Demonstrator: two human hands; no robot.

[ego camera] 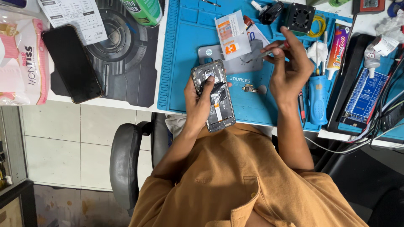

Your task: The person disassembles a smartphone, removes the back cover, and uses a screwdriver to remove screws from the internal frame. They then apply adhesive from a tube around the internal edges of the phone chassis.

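My left hand (197, 101) holds an opened phone (213, 94) with its back cover off, the thumb pressing on black tape and a flex cable inside. It hovers over the near edge of a blue work mat (185, 63). My right hand (287, 67) is raised to the right of the phone and grips thin metal tweezers (263, 54), their tip pointing left toward a grey phone back cover (235, 63) lying on the mat. A small metal part (249, 88) lies on the mat between my hands.
A black phone (71, 63) lies face up on a dark mat at the left, next to a tissue pack (21, 59). Small packets (231, 33), a glue tube (338, 44), a blue screwdriver (318, 98), a small fan (299, 17) and cables (378, 117) crowd the right side.
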